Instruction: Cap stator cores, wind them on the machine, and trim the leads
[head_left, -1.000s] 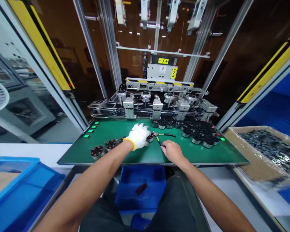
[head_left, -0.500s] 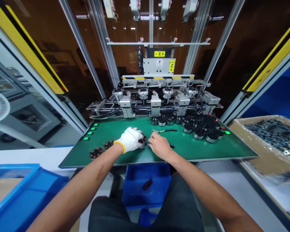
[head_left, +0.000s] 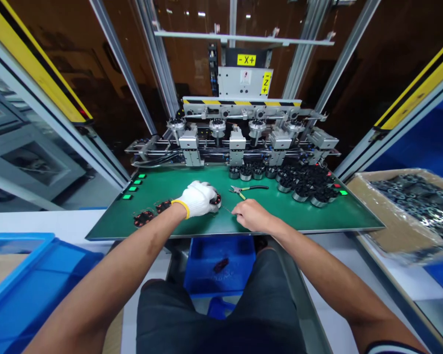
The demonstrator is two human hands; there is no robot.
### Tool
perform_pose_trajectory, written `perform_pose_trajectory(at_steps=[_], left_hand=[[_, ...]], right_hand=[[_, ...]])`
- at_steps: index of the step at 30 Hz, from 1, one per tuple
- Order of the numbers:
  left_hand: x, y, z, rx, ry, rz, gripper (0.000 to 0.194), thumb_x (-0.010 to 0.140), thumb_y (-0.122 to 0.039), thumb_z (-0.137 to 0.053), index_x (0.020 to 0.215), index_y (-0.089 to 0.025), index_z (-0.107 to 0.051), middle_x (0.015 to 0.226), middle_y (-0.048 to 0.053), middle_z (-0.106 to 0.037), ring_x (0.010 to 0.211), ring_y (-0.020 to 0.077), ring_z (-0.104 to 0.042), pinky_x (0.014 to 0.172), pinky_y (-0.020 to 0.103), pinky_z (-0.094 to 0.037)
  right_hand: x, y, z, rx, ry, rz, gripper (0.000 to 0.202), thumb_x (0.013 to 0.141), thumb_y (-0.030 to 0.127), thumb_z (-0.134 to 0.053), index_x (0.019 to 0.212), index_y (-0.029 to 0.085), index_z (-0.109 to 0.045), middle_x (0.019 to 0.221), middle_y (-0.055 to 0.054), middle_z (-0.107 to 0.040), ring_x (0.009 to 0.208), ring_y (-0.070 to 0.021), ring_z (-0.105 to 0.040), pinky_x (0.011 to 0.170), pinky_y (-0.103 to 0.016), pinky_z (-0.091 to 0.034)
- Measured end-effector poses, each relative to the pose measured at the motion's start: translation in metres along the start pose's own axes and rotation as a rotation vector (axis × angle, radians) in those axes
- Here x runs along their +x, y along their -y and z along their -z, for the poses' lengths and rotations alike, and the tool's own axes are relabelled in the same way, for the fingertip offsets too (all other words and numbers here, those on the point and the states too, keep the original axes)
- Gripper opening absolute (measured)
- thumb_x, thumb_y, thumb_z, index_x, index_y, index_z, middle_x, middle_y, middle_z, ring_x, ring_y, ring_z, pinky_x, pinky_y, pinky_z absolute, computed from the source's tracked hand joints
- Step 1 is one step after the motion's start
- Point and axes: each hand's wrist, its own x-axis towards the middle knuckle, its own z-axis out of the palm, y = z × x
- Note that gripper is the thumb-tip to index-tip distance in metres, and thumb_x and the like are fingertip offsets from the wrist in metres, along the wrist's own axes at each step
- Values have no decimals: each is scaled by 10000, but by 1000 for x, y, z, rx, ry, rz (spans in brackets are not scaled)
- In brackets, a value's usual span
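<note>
My left hand, in a white knit glove with a yellow cuff, is closed around a motor stator with copper-coloured windings, low over the green work surface. Most of the stator is hidden by the glove. My bare right hand is to its right, thumb and finger pinched on the end of a thin wire that runs toward the stator. Just beyond my right hand lie cutting pliers, partly covered by it. Wound stators with loose wire ends sit left of my gloved hand.
Several black-and-silver stators crowd the right back of the surface. Behind stands a winding machine with stators on its heads. A blue bin is below the front edge. A carton of metal rings stands right, a blue crate left.
My right hand has drawn away to the right from the stator, and a thin wire now shows between them. The pliers are more exposed. My left hand keeps its hold; the view has tilted down.
</note>
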Motion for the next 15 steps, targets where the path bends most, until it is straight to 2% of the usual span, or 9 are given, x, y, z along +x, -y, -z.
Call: perform_pose_trajectory(at_steps=[2, 4, 6, 9, 11, 13, 15], left_hand=[[-9, -3, 9, 14, -42, -30, 244, 852, -411, -694, 947, -208, -790, 1112, 88, -772, 1062, 289, -661, 896, 395, -449], [-27, -9, 22, 34, -107, -55, 217, 875, -377, -678, 958, -201, -775, 1201, 86, -744, 1130, 304, -632, 976, 432, -433], [-53, -20, 36, 48, -234, -67, 188, 906, -326, -636, 990, -198, -747, 1262, 90, -707, 1158, 313, -617, 990, 449, -444], [-94, -45, 52, 40, -452, -100, 133, 888, -212, -599, 975, -202, -700, 1225, 105, -703, 995, 289, -681, 803, 405, -527], [-116, -63, 56, -5, -546, -173, 117, 851, -175, -606, 933, -206, -683, 1147, 109, -727, 886, 273, -706, 706, 380, -546], [-133, -75, 54, -87, -593, -233, 140, 819, -171, -636, 945, -215, -676, 1072, 100, -745, 859, 272, -718, 703, 378, -569], [-148, -82, 43, -226, -626, -227, 286, 790, -185, -698, 1069, -239, -667, 1080, 85, -751, 877, 271, -727, 728, 375, -593]], right_hand=[[-14, -1, 3, 137, -60, 27, 161, 758, 71, -634, 762, 146, -777, 846, -113, -775, 878, -251, -713, 897, -366, -497], [-32, -3, 7, 313, -145, 38, 160, 826, 207, -666, 915, 155, -789, 853, -92, -773, 796, -215, -703, 808, -337, -522], [-47, -3, 6, 514, -249, 32, 370, 927, 416, -605, 1154, 154, -735, 948, -105, -772, 784, -195, -702, 739, -321, -540], [-56, 11, -8, 785, -321, 46, 643, 972, 653, -461, 1353, 154, -600, 1153, -164, -736, 892, -202, -726, 751, -337, -576], [-54, 31, -26, 1028, -235, 88, 734, 904, 741, -536, 1368, 175, -583, 1222, -169, -715, 950, -212, -732, 804, -356, -590], [-52, 53, -44, 1322, -90, 120, 773, 802, 758, -677, 1318, 185, -617, 1211, -156, -721, 969, -223, -732, 851, -376, -589], [-54, 72, -58, 1541, 25, 128, 766, 717, 739, -776, 1227, 179, -662, 1152, -144, -739, 966, -233, -731, 888, -391, -580]])
